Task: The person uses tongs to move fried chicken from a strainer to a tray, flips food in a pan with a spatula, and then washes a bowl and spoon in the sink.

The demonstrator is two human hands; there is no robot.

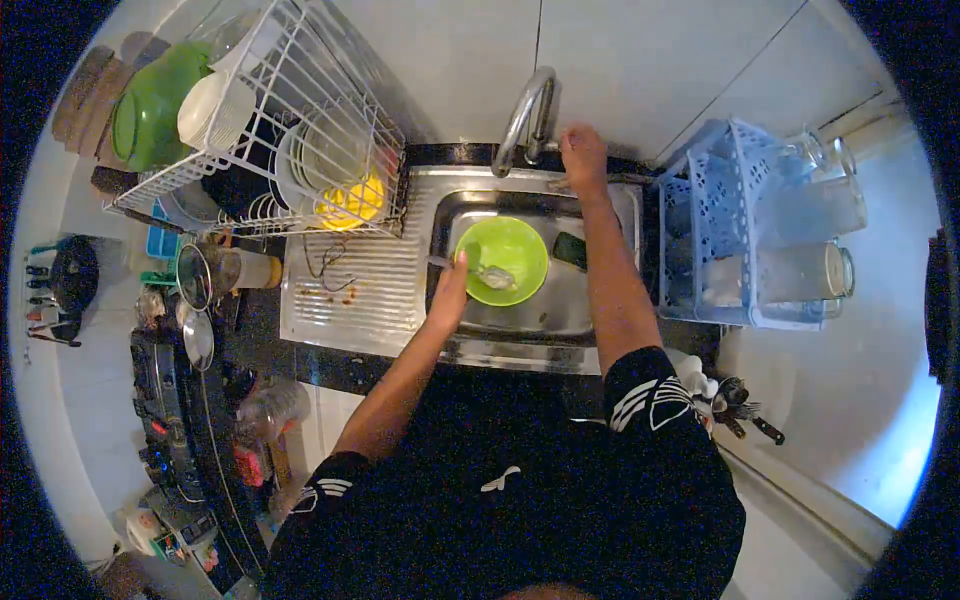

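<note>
A bright green bowl (530, 250) is in the steel sink (545, 318). My left hand (451, 290) grips its left rim, with the thumb on the edge. A metal spoon (497, 279) lies across the inside of the bowl; its handle passes under my left thumb and sticks out to the left. Up by the wall, my right hand (583, 155) is closed around the lever of the curved chrome faucet (516, 125). I cannot make out any water stream. A dark green scrub pad (570, 251) rests in the sink, right of the bowl.
A white wire dish rack (300, 120) with plates and bowls stands on the left, over the ribbed drainboard (370, 285). To the right, a blue plastic rack (715, 230) holds glasses. Cutlery (735, 400) sits near my right elbow, a stove (165, 420) far left.
</note>
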